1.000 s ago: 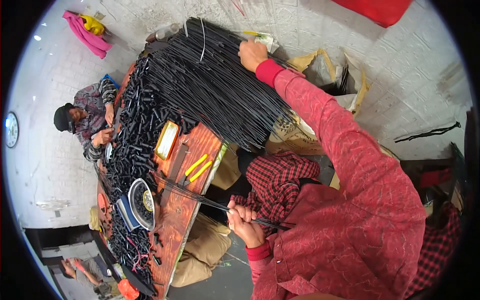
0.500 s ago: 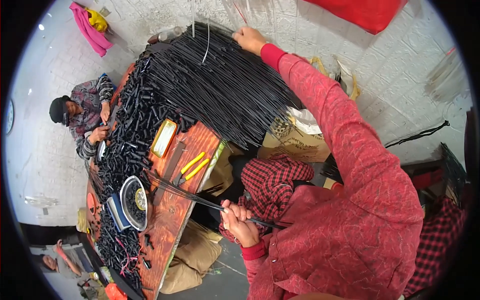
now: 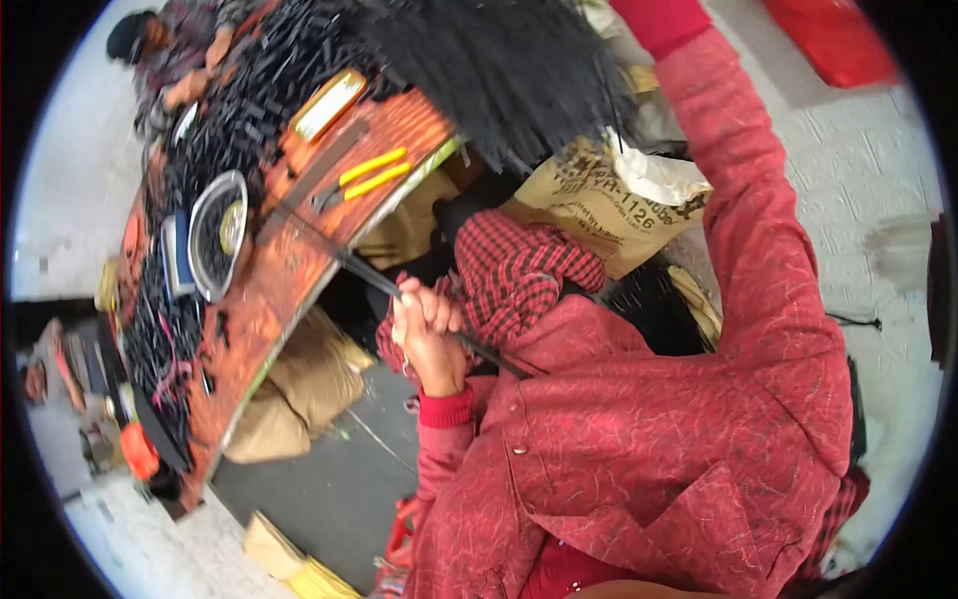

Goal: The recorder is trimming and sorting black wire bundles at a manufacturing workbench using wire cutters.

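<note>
Here, bench: black rod pile overhanging near edge, presumably for easy grasping; slim rod bundle crossing same edge, left hand closed round it, likely for steadiness; right hand unseen, state untellable.

This looks like a workshop: pliers, heaped black parts and black rods crowd a wooden bench.

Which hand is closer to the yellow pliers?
Left. The left hand holds thin black rods below the pliers in the picture. The right hand is out of view; its red sleeve crosses the picture's top edge, well right of them.
</note>
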### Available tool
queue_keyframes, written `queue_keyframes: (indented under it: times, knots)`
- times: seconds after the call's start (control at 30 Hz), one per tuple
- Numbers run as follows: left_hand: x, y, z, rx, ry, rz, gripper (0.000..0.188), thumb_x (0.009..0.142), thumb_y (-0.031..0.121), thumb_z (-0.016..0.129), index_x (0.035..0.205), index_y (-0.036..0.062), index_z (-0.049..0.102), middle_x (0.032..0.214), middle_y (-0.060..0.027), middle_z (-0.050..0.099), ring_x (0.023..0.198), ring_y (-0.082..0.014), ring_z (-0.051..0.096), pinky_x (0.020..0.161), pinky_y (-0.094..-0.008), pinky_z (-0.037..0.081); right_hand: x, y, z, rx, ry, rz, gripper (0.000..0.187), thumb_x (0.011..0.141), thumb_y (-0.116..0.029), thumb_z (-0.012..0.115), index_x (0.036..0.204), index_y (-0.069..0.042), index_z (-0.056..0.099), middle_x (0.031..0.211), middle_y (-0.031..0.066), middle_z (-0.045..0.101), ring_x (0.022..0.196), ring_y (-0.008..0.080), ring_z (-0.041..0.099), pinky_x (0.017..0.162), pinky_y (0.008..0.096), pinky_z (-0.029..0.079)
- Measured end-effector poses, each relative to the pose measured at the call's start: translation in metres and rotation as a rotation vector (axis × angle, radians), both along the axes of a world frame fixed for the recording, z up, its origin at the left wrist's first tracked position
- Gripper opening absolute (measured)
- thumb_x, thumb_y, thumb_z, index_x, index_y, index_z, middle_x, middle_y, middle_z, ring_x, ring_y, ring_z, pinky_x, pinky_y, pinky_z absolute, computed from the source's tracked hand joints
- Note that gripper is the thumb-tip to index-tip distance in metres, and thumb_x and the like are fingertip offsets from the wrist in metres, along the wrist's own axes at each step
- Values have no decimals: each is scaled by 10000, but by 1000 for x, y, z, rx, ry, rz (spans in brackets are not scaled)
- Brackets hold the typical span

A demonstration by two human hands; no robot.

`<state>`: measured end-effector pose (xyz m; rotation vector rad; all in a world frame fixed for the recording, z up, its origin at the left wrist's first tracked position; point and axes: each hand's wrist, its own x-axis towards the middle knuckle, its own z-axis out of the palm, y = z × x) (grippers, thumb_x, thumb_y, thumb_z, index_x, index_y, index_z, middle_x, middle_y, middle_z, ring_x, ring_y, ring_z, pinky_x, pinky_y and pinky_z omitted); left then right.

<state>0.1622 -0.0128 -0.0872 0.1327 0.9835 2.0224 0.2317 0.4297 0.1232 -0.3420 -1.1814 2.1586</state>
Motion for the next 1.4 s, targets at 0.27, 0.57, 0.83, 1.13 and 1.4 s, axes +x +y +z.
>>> queue_keyframes:
  times: [0.27, 0.57, 0.83, 1.13, 1.4]
  knots:
    - [5, -11, -7, 35, 0, 19, 194, 1056, 230, 425, 1120, 73, 519, 715, 32, 371, 566, -65, 344, 527, -229, 323, -43, -129, 52, 442, 379, 31, 211, 1048, -216, 422, 1142, -44, 501, 754, -41, 449, 562, 33, 365, 503, 175, 328]
    - [-3, -11, -14, 16, 47, 28, 190, 1057, 230, 430, 1115, 68, 509, 703, 29, 382, 542, -62, 354, 501, -235, 344, -119, -167, -10, 565, 493, -164, 286, 1055, -323, 432, 1068, -64, 552, 771, -16, 500, 614, 80, 445, 560, 211, 418]
    - [-10, -8, -9, 7, 13, -12, 204, 1056, 268, 445, 1116, 84, 508, 682, 33, 381, 528, -67, 358, 512, -244, 362, -125, -182, -100, 631, 120, -114, 264, 1061, -242, 436, 1072, -22, 581, 802, -14, 552, 704, 55, 522, 656, 201, 476]
    - [3, -11, -3, 21, 36, -29, 224, 1047, 268, 463, 1137, 68, 505, 706, 22, 389, 556, -73, 377, 528, -249, 373, -75, -191, -56, 704, 111, -9, 287, 1052, -202, 445, 1088, 45, 587, 718, -3, 540, 628, 59, 482, 601, 202, 425]
    - [17, -21, -2, 42, 82, -49, 277, 1055, 268, 442, 1204, 44, 510, 702, 25, 363, 560, -73, 373, 536, -255, 394, 4, -252, -56, 519, -48, 195, 351, 1032, -302, 486, 1075, 30, 589, 624, -6, 519, 513, 56, 459, 504, 200, 387]
